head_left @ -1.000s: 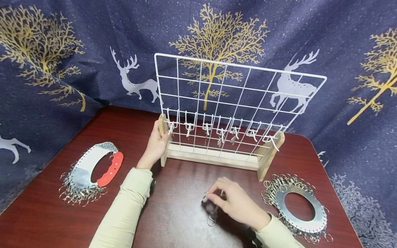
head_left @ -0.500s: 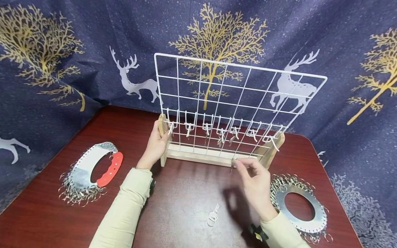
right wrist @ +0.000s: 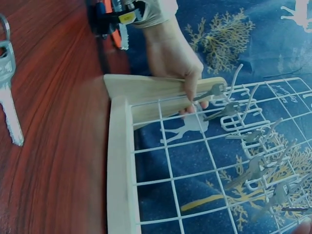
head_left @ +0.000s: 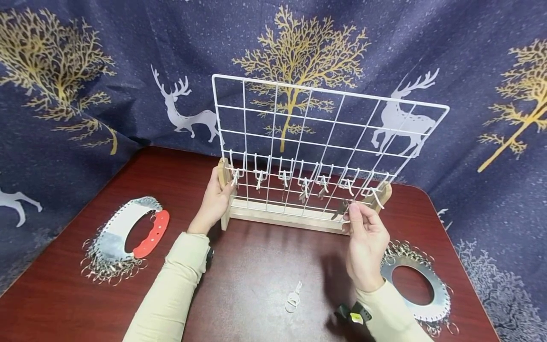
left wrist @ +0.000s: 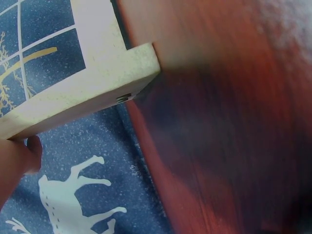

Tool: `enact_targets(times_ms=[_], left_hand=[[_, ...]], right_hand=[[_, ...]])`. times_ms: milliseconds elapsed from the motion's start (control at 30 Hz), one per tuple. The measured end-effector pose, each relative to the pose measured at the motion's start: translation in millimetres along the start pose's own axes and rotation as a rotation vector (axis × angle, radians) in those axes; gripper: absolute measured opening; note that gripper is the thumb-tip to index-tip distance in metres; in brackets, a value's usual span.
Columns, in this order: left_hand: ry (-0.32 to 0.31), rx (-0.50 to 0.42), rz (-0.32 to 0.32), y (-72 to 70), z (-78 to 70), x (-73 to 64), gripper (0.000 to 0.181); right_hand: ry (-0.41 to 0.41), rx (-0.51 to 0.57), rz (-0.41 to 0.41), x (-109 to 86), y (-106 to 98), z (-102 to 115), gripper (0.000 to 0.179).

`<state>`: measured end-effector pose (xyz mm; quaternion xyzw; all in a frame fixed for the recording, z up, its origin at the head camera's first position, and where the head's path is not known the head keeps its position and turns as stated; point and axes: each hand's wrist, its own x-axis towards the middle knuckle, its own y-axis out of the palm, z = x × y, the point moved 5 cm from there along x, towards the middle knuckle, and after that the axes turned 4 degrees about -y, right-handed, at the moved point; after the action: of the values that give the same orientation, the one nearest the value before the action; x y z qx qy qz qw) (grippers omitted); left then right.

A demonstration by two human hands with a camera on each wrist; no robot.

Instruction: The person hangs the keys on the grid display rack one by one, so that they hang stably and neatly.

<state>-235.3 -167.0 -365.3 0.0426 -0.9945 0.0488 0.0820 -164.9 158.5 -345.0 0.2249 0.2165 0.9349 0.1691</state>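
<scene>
My left hand [head_left: 215, 199] grips the left wooden upright [head_left: 223, 173] of a white wire grid rack [head_left: 427, 103], with the thumb on its front; in the left wrist view only part of that hand shows, at the left edge. A silver key [head_left: 340, 209] is pinched between the thumb and fingers of my right hand [head_left: 367, 242], in front of the grid below the rightmost hooks [head_left: 373, 192]. Several hooks further left carry hanging keys [right wrist: 254, 168]; the two at the right look bare. Another key [head_left: 293, 299] with a ring lies on the table before the rack.
At the left lies a curved metal plate [head_left: 112, 232] with a red handle [head_left: 153, 235] and many small rings. A round metal holder [head_left: 440, 304] fringed with rings lies at the right, beside my right forearm. A patterned blue cloth [head_left: 192, 28] hangs behind the table.
My right hand has lifted a key off the table and carried it up and right to the grid, leaving the other key lying there. The left hand stays on the upright.
</scene>
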Motion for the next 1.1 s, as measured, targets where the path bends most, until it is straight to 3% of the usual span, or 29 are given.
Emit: enact_targets(times_ms=[200, 300, 400, 700, 1100], left_hand=[[-0.011, 0.023, 0.008, 2.0, -16.1, -7.0, 0.041], [-0.017, 0.034, 0.008, 2.2, -17.4, -7.8, 0.042], [-0.017, 0.041, 0.007, 2.0, -15.9, -7.0, 0.042], [-0.004, -0.004, -0.001, -1.6, 13.6, 5.9, 0.042], [0.020, 0.031, -0.019, -1.9, 14.2, 6.4, 0.037]], right_hand=[[0.008, 0.095, 0.015, 2.3, 4, 0, 0.015], [0.011, 0.107, 0.011, 3.5, 5, 0, 0.015], [0.018, 0.102, -0.006, 5.0, 6, 0, 0.016], [0.034, 0.105, -0.023, 9.2, 6, -1, 0.009], [0.079, 0.098, -0.025, 9.8, 4, -6, 0.012]])
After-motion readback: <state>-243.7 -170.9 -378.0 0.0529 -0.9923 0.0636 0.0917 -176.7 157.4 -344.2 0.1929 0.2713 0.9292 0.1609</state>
